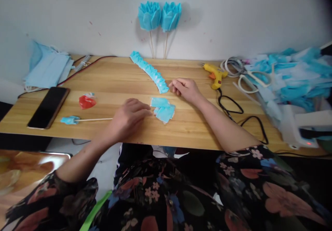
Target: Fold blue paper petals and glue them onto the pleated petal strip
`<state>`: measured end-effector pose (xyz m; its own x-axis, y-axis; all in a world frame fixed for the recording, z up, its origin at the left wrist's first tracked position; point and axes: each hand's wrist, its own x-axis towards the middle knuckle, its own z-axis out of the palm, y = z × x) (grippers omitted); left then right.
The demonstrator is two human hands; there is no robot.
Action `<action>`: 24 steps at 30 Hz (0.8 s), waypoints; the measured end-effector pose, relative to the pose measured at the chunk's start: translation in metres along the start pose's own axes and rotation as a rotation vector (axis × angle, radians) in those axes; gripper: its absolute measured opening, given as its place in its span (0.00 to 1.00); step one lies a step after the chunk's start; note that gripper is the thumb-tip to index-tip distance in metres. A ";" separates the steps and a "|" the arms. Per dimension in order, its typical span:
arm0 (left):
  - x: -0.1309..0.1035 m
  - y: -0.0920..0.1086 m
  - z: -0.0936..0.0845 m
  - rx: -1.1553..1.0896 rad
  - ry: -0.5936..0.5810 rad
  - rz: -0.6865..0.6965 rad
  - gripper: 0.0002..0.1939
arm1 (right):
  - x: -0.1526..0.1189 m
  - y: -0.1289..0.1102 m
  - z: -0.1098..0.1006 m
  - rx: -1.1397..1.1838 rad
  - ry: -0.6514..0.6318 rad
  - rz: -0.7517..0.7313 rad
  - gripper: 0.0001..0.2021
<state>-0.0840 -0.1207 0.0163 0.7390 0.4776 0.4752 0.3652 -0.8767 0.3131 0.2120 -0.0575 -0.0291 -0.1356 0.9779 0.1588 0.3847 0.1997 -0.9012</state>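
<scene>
My left hand (131, 117) rests low over the table, fingers stretched out and nothing seen in them. Its fingertips lie just left of several overlapping blue fabric pieces (164, 110). My right hand (186, 89) has its fingers loosely curled in, with no object visible between them. Close by those fingertips is the lower end of a pleated blue fabric strip (149, 71), which lies slantwise on the table; whether they touch it I cannot tell. A thin stick (95, 120) with a blue fabric tip (70, 120) lies left of my left hand, partly hidden by it.
Two blue fabric flowers (149, 16) on sticks lean against the wall. To the left are face masks (48, 66), a phone (48, 107) and a red bundle (87, 101). A yellow glue gun (215, 75), its black cord, scissors (252, 80) and blue scraps (298, 75) occupy the right.
</scene>
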 end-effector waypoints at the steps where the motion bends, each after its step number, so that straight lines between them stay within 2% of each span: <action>1: -0.001 0.010 0.005 -0.055 0.002 0.008 0.12 | -0.002 -0.001 -0.001 0.023 -0.005 0.008 0.22; 3: -0.007 0.030 0.009 -0.210 0.006 -0.023 0.12 | -0.005 -0.003 -0.003 0.060 -0.006 0.023 0.24; 5: -0.017 0.052 0.008 -0.439 -0.049 -0.072 0.14 | -0.007 -0.004 -0.004 0.076 0.016 0.028 0.27; 7: -0.031 0.072 0.006 -0.670 -0.200 -0.150 0.15 | -0.008 -0.004 -0.005 0.076 0.047 0.031 0.29; 9: -0.048 0.086 0.008 -0.799 -0.386 -0.356 0.15 | -0.008 -0.004 -0.005 0.069 0.061 0.038 0.31; 13: -0.095 0.091 0.029 -1.010 -0.450 -0.804 0.18 | -0.008 -0.005 -0.004 0.011 0.056 0.034 0.34; 16: -0.135 0.081 0.056 -0.957 -0.394 -0.981 0.22 | -0.008 -0.007 -0.003 -0.033 0.053 0.025 0.34; 20: -0.176 0.068 0.085 -0.708 -0.079 -1.249 0.24 | -0.007 -0.007 0.000 -0.035 0.054 0.021 0.32; 22: -0.188 0.060 0.092 -0.650 0.045 -1.381 0.25 | -0.006 -0.007 0.000 -0.007 0.062 0.032 0.31; 24: -0.196 0.049 0.095 -0.596 0.120 -1.433 0.25 | -0.006 -0.008 0.000 0.042 0.087 0.047 0.31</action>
<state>-0.1573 -0.2632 -0.1393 -0.0767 0.8925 -0.4445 0.4100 0.4346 0.8019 0.2093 -0.0651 -0.0230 -0.0383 0.9881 0.1489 0.3497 0.1529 -0.9243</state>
